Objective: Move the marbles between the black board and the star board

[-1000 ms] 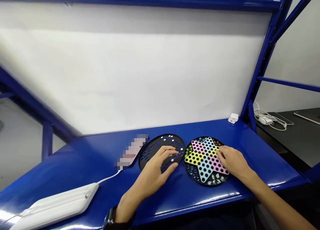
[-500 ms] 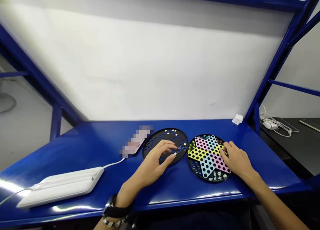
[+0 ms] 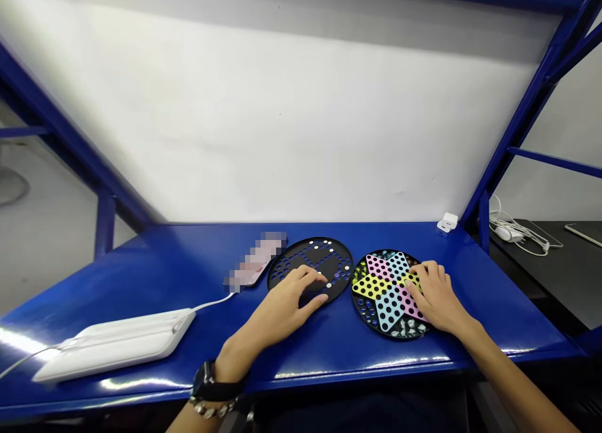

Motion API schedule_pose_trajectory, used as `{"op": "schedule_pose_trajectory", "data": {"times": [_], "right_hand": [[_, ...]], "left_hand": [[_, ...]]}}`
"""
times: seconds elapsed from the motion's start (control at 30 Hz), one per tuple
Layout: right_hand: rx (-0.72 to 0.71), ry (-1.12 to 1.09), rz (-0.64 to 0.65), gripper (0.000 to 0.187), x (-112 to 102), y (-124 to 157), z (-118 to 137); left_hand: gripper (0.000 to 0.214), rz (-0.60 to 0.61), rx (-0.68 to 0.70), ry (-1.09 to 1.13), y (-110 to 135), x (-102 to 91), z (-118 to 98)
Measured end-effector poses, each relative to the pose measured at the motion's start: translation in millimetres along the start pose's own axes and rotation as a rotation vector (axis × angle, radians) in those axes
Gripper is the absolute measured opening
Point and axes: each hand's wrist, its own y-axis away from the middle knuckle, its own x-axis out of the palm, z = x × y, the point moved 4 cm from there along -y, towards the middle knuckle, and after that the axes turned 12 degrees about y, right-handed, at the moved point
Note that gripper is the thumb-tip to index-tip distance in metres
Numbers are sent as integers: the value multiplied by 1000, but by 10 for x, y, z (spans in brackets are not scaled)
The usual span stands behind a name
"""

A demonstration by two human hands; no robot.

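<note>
My left hand [image 3: 295, 301] is over the near side of a black round perforated tray [image 3: 332, 260] with several small white pieces on it. Its thumb and fingers are apart, with nothing seen between them. On the right, my right hand [image 3: 435, 298] rests over the right side of a Chinese checkers board [image 3: 389, 304], a star in pink, yellow and light blue with black holes. Its fingers are bent and apart, covering part of the yellow and pink points. Glass marbles [image 3: 411, 327] in white, blue, green and other colours lie in compartments around the star.
A phone [image 3: 258, 260], partly blurred out, lies left of the perforated tray, its cable running to a white power strip-like box [image 3: 117, 344]. A small white open case [image 3: 447, 222] stands at the back right. Blue frame posts [image 3: 484, 223] flank the blue table [image 3: 197, 264].
My right hand has slid left, further over the star. The fingers of my left hand have straightened a little towards the white pieces. The view has shifted slightly.
</note>
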Motion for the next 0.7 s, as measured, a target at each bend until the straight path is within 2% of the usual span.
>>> {"op": "schedule_pose_trajectory", "data": {"times": [0.1, 0.17, 0.3, 0.37, 0.43, 0.53, 0.63, 0.7], "right_hand": [[-21, -93, 29, 39, 39, 16, -24], [24, -187, 21, 42, 50, 17, -75], [233, -387, -129, 43, 40, 23, -278], [277, -468, -210, 42, 28, 34, -352], [267, -533, -273, 40, 1, 43, -372], [226, -579, -357, 39, -89, 54, -309], [165, -621, -365, 42, -202, 40, -152], [110, -673, -330, 48, -281, 18, -33]], "left_hand": [[27, 56, -50, -111, 17, 18, 96], [28, 105, -59, -111, 25, 42, 121], [26, 189, -40, -107, 1, 110, 72], [23, 150, -2, -133, -32, 91, -3], [20, -12, 70, -165, -57, -25, -130], [18, -387, 254, -162, -1, -347, -435], [23, -721, 451, -54, 117, -658, -794], [27, -875, 423, 97, 111, -759, -954]]}}
